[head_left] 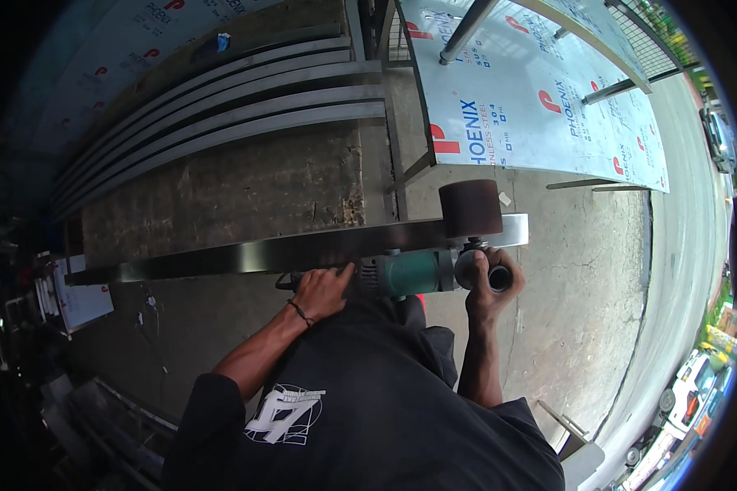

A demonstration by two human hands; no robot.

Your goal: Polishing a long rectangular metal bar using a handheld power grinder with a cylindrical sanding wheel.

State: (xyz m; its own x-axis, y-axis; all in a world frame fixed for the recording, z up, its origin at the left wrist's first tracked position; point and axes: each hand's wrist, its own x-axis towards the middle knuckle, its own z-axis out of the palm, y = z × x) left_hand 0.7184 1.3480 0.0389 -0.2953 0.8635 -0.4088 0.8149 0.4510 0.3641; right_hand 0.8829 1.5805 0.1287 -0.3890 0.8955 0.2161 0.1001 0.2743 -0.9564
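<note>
A green-bodied drum sander (413,272) lies crosswise in front of my body. Its dark reddish-brown drum (471,209) sits over the right part of a long, shiny metal bar (287,252). My right hand (497,282) is closed round the grip at the sander's front end, thumb on top. At the rear end, my left hand (323,293) is closed on the tool's dark handle, which is partly hidden under the fingers. A bright silvery end piece (514,229) shows just right of the drum.
Several metal bars (303,114) lie side by side on a worn worktable (229,184) beyond the sander. A table frame with a film-covered sheet (540,106) stands far right. Concrete floor (565,270) borders a road with parked vehicles (688,389). A cable (155,319) hangs at left.
</note>
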